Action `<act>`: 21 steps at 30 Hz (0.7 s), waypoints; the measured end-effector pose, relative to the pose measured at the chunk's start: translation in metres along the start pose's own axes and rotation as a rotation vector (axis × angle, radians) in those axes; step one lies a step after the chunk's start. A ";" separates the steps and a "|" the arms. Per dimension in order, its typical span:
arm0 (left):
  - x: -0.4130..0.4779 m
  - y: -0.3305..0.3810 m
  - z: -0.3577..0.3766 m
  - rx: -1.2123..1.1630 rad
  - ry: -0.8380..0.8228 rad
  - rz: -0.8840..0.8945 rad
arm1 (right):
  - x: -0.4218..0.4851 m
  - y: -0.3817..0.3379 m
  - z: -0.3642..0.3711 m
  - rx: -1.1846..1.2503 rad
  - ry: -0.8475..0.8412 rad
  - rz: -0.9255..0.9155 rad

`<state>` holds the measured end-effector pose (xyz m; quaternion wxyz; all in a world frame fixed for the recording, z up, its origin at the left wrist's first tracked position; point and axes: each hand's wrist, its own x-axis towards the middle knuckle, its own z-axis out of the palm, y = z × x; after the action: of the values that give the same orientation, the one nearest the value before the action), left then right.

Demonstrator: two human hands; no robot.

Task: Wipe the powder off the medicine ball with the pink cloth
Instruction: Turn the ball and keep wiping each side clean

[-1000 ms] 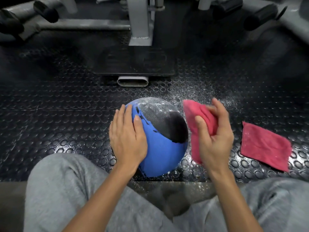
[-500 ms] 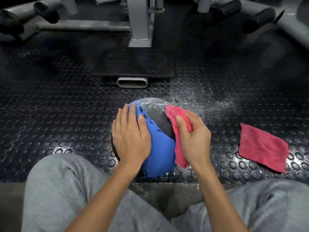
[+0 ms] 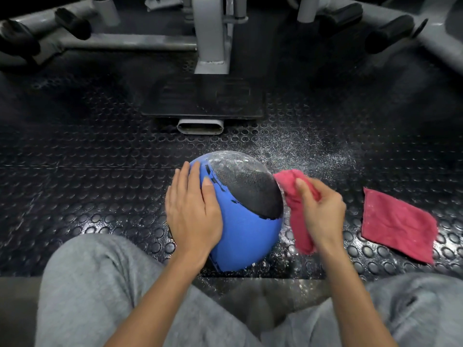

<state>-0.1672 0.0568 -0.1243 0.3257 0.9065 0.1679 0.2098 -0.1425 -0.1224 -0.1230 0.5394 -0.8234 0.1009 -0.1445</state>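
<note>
Hiding the left flank of the medicine ball [image 3: 248,236], the left hand [image 3: 193,214] lies flat against it, fingers straight and together, thumb spread onto the blue surface. The ball's underside and near edge are out of sight, and so is the spot where it meets the floor. The right hand [image 3: 323,211] is slightly blurred; its fingers and thumb are curled round a bunched pink cloth [image 3: 295,214], covering the cloth's middle so that only a top fold and a hanging tail show. The top fold sits right at the ball's right edge, though it is hard to tell whether it touches. The ball rests on a black studded rubber floor [image 3: 87,171], in the middle of the view, between the knees of grey trousers [image 3: 100,284] that are cut off at the bottom. It is blue on the near side, with a large black textured panel on the upper right. The lower part of that panel looks dark, while the far top is filmed with whitish powder [image 3: 230,160]. More powder is scattered on the floor behind and to the right. A second pink cloth [image 3: 398,224] lies flat on the floor, well to the right. Grey gym machine frames [image 3: 213,33] run out of view at the top.
</note>
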 end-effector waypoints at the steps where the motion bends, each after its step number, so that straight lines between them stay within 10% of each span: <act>1: 0.001 0.001 0.000 -0.003 0.001 0.000 | 0.003 -0.001 -0.007 0.096 -0.003 0.017; 7: 0.000 0.000 0.001 0.016 0.008 0.016 | -0.025 -0.015 0.035 -0.041 -0.233 -0.393; 14: 0.001 0.002 0.003 0.042 -0.005 0.030 | -0.028 -0.011 0.038 0.052 -0.038 -0.276; 21: 0.003 0.000 0.002 0.058 0.012 0.032 | -0.005 -0.071 0.078 -0.311 -0.249 -0.627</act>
<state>-0.1637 0.0568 -0.1248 0.2948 0.9169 0.1613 0.2153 -0.1198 -0.0258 -0.0879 0.3453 -0.8978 -0.2021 -0.1842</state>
